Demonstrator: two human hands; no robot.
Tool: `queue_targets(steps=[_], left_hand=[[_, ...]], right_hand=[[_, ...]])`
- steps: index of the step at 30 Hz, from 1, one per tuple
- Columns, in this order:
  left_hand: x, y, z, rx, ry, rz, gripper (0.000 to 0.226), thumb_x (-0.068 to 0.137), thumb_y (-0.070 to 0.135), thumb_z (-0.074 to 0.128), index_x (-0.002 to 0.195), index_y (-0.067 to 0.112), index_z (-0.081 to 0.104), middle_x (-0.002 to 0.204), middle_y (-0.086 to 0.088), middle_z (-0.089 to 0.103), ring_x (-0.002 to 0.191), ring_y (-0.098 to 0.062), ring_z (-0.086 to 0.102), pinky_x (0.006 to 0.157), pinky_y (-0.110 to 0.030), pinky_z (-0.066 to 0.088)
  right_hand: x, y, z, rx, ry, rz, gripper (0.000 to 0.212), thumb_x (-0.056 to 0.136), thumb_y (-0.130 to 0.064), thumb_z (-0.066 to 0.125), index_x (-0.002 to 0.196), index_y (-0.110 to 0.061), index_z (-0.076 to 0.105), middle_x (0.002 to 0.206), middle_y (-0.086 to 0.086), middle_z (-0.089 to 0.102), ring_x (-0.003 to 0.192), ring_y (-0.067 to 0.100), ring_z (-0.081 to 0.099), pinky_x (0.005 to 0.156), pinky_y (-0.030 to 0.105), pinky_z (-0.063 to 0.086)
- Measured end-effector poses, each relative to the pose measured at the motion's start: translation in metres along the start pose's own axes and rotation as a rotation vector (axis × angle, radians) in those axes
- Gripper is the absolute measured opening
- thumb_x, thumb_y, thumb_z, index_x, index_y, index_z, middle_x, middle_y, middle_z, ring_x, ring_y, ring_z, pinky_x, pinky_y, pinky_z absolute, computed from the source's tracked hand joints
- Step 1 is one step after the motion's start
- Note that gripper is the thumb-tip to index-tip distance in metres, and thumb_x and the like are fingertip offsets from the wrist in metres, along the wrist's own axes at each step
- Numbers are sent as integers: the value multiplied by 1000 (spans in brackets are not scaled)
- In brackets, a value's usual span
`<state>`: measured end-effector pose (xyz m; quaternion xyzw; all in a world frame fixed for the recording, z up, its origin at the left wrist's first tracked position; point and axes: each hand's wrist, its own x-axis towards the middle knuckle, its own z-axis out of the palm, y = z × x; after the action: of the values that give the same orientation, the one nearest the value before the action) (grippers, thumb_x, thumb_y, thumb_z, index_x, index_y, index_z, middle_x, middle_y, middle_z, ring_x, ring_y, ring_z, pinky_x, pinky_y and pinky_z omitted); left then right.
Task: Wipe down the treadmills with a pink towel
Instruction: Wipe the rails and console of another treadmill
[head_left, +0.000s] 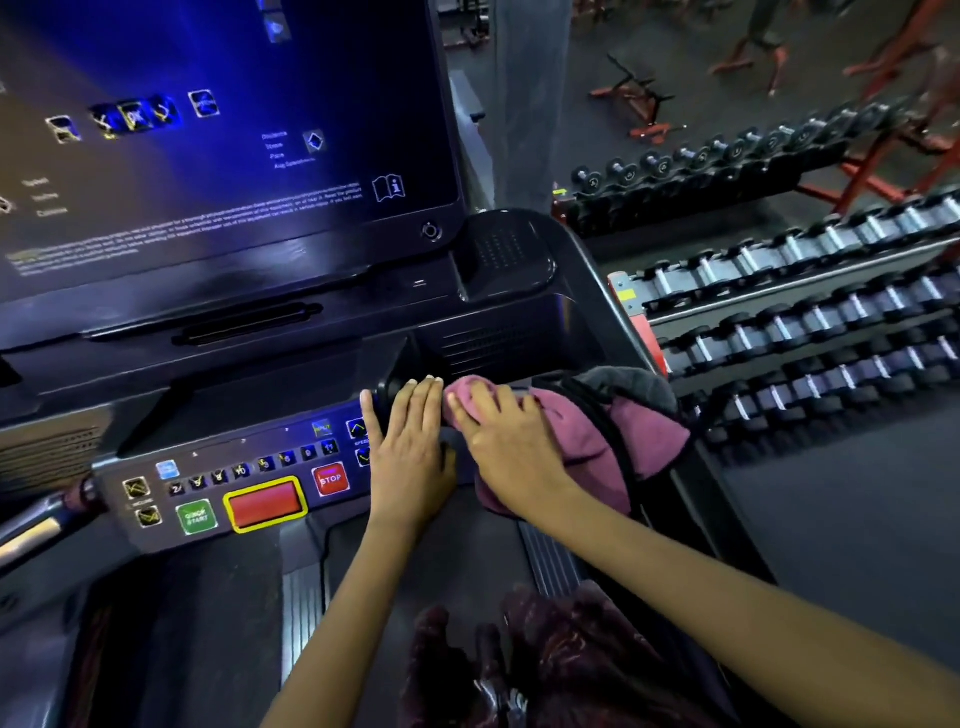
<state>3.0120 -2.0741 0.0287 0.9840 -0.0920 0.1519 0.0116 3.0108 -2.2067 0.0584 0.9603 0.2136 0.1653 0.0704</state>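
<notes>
Head view shows the right hand (506, 434) pressing flat, fingers spread, on the pink towel (582, 447) at the treadmill console (234, 462) right edge, while the left hand (410, 447) lies flat beside it, likely steadying.

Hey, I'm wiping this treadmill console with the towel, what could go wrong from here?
The left hand rests flat right beside the STOP button and speed keys, so a slip might press one. The right hand only presses the pink towel flat, and much of it hangs off the console's edge, so it may slide off.
</notes>
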Motion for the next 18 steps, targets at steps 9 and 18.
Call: queue_targets(steps=[9, 18], left_hand=[[1, -13, -9, 0, -18, 121, 79, 55, 18, 69, 131, 2, 51, 125, -9, 59, 120, -26, 54, 114, -47, -5], [2, -20, -8, 26, -19, 193, 76, 60, 28, 59, 130, -1, 51, 126, -11, 59, 120, -27, 54, 113, -49, -5]], right_hand=[[-18, -1, -1, 130, -204, 572, 59, 59, -13, 75, 117, -14, 63, 106, 14, 61, 78, 33, 59, 59, 36, 48], [-11, -22, 7, 267, -102, 547, 53, 79, -13, 63, 131, -20, 53, 128, 11, 51, 88, 34, 56, 62, 39, 51]])
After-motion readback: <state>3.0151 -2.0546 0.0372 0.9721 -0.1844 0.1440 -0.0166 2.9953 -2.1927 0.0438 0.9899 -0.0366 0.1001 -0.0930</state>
